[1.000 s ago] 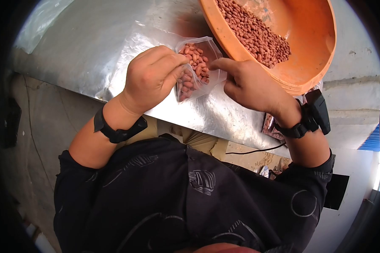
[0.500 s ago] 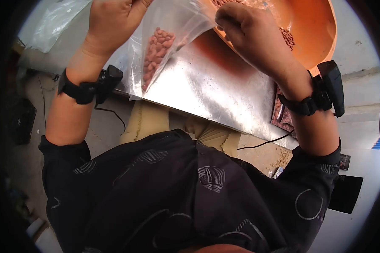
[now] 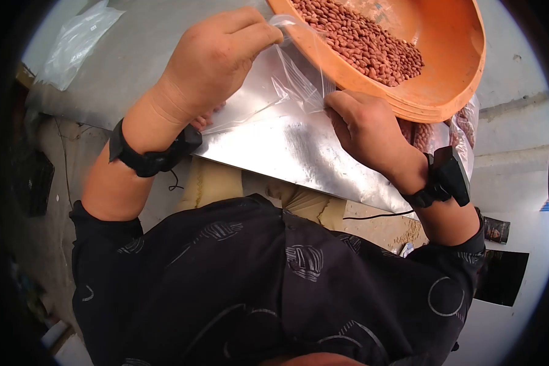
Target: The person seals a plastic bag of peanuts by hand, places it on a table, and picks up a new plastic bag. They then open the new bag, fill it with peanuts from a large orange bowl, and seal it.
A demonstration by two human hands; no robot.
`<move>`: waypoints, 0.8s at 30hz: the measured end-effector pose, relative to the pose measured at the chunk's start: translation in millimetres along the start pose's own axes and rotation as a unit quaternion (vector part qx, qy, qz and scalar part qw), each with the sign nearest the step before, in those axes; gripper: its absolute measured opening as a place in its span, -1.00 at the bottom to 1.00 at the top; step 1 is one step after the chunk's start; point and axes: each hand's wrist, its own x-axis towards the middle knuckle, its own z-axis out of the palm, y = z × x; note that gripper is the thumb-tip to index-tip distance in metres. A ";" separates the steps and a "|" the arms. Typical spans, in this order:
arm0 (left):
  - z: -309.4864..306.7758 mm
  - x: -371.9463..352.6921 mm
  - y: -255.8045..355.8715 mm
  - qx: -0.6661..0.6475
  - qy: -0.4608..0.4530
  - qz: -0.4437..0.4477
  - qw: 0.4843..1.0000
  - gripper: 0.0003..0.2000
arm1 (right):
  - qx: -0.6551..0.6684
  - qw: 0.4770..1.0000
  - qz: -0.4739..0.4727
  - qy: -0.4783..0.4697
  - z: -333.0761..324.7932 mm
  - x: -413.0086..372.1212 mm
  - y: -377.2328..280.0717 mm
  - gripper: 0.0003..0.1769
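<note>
A clear plastic bag (image 3: pixel 287 82) is stretched between my two hands over the metal table. My left hand (image 3: pixel 222 58) pinches its upper left edge, and my right hand (image 3: pixel 366 125) grips the other edge with curled fingers. Some reddish nuts (image 3: pixel 208 117) show behind my left wrist, mostly hidden by it. Just beyond my right hand stands a tilted orange basin (image 3: pixel 448 67) holding a heap of reddish-brown nuts (image 3: pixel 372 49).
The shiny metal table (image 3: pixel 293 143) has its near edge just in front of my body. Empty clear plastic bags (image 3: pixel 79 39) lie at the far left. Filled bags of nuts (image 3: pixel 430 137) lie below the basin at the right. A black cable hangs near the table edge.
Both hands have come down closer to my body, the left also moving right. The bag has moved with them, and its nuts are now mostly hidden. More of the heap in the basin shows.
</note>
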 end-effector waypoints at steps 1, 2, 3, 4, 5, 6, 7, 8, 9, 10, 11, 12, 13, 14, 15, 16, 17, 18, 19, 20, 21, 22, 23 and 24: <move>6.4 -3.9 2.1 -0.001 -0.002 -0.011 1.000 -0.84 | 0.020 1.000 0.001 -0.018 1.2 -2.8 0.7 -0.91; 12.4 -4.1 4.2 -0.010 0.011 0.003 1.000 -0.83 | 0.039 0.999 0.002 -0.034 1.5 -4.8 1.7 -0.91; 17.1 -4.5 7.7 -0.025 0.024 0.002 0.999 -0.83 | 0.056 0.997 0.002 -0.048 0.5 -6.8 2.2 -0.90; 20.8 -4.8 12.3 -0.039 0.038 0.002 0.999 -0.83 | 0.076 0.996 0.019 -0.041 -6.0 -6.6 -2.0 -0.85; 23.1 -3.9 15.8 -0.053 0.053 0.002 0.997 -0.82 | 0.090 0.995 0.030 -0.017 -18.2 -1.1 -2.7 -0.83; 23.8 -3.6 17.6 -0.065 0.066 0.002 0.996 -0.83 | 0.104 0.994 0.041 0.006 -32.6 4.5 -4.8 -0.80; 26.2 -3.7 18.2 -0.069 0.081 -0.011 0.994 -0.83 | 0.120 0.991 0.053 0.029 -43.0 8.1 -6.2 -0.78; 28.9 -4.4 18.5 -0.073 0.095 -0.025 0.992 -0.83 | 0.112 0.989 0.066 0.069 -51.0 14.0 5.7 -0.73; 30.8 -5.5 18.9 -0.077 0.109 -0.040 0.990 -0.82 | 0.055 0.991 0.117 0.045 -64.7 23.5 18.6 -0.64; 32.0 -7.3 19.4 -0.080 0.110 -0.046 0.990 -0.82 | 0.028 0.992 0.121 0.034 -67.1 29.3 42.8 -0.60; 32.7 -9.4 19.9 -0.083 0.111 -0.053 0.989 -0.82 | 0.000 0.992 0.124 0.023 -67.1 34.4 68.6 -0.55; 32.5 -10.7 20.2 -0.086 0.112 -0.059 0.988 -0.82 | -0.022 0.987 0.156 -0.031 -67.7 39.7 88.8 -0.48; 31.4 -10.9 20.5 -0.084 0.108 -0.066 0.988 -0.83 | -0.044 0.978 0.186 -0.085 -67.7 43.6 108.0 -0.41; 30.0 -11.2 20.9 -0.082 0.104 -0.073 0.988 -0.83 | -0.070 0.975 0.170 -0.122 -61.0 41.2 134.7 -0.38; 28.2 -11.7 21.0 -0.081 0.101 -0.081 0.988 -0.83 | -0.095 0.971 0.153 -0.159 -50.5 35.5 163.6 -0.35; 25.6 -12.3 20.2 -0.081 0.087 -0.092 0.989 -0.83 | -0.121 0.964 0.135 -0.197 -48.7 39.9 163.2 -0.31; 22.7 -13.4 19.0 -0.083 0.073 -0.105 0.988 -0.84 | -0.074 0.942 0.221 -0.242 -49.7 44.4 162.8 -0.29; 20.0 -14.5 18.4 -0.084 0.058 -0.118 0.988 -0.84 | -0.026 0.908 0.305 -0.285 -50.1 50.1 160.5 -0.26; 17.9 -16.0 18.4 -0.087 0.055 -0.139 0.985 -0.84 | 0.022 0.864 0.386 -0.323 -51.9 58.2 150.2 -0.24; 15.8 -17.2 18.6 -0.091 0.052 -0.160 0.982 -0.85 | 0.054 0.860 0.374 -0.344 -53.1 63.6 145.6 -0.22; 14.1 -18.4 19.2 -0.094 0.047 -0.182 0.978 -0.85 | 0.059 0.872 0.348 -0.338 -47.3 63.3 147.9 -0.23; 12.1 -19.2 20.3 -0.099 0.039 -0.183 0.977 -0.85 | 0.064 0.885 0.322 -0.331 -37.7 61.4 151.8 -0.23; 10.5 -19.8 22.2 -0.103 0.032 -0.184 0.977 -0.85 | 0.069 0.896 0.295 -0.325 -31.1 60.4 153.7 -0.24; 9.8 -20.5 22.9 -0.108 0.023 -0.187 0.976 -0.85 | 0.037 0.906 0.275 -0.319 -28.4 60.5 154.5 -0.26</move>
